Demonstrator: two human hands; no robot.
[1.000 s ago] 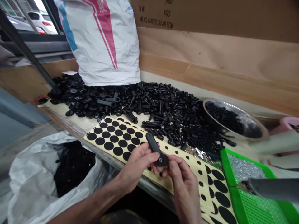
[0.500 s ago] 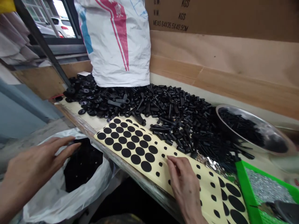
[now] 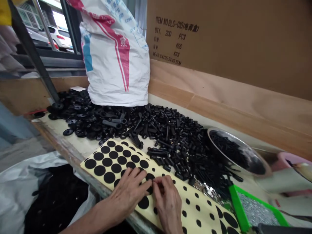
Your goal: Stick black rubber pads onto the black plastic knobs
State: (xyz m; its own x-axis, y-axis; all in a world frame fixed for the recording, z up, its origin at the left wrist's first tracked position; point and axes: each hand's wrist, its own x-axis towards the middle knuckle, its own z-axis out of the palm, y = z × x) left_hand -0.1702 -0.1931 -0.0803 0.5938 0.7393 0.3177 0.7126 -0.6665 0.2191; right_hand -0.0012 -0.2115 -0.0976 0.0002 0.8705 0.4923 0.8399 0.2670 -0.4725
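Observation:
Pale yellow sheets [image 3: 190,191] with black round stickers lie along the table's front edge. Large dots fill their left part, small ones the middle. My left hand [image 3: 129,193] rests palm down over the large dots, its fingers stretched out and its thumb side close to my right fingertips. Closed in a pinch beside it is my right hand [image 3: 168,201], low over the sheet where large and small dots meet. Whatever sits between those fingertips is hidden or too small to name.
Behind the sheets spreads a heap of black plastic parts [image 3: 170,126]. A white sack [image 3: 117,71] stands at the back. To the right are a metal bowl [image 3: 234,152] and a green tray [image 3: 240,211] of small clear pieces. A white bag [image 3: 14,182] holding black pieces hangs below left.
My left hand has moved from above the white bag rightward onto the sticker sheet. My right hand stays over the sheet, now meeting my left. The view has tilted up and right.

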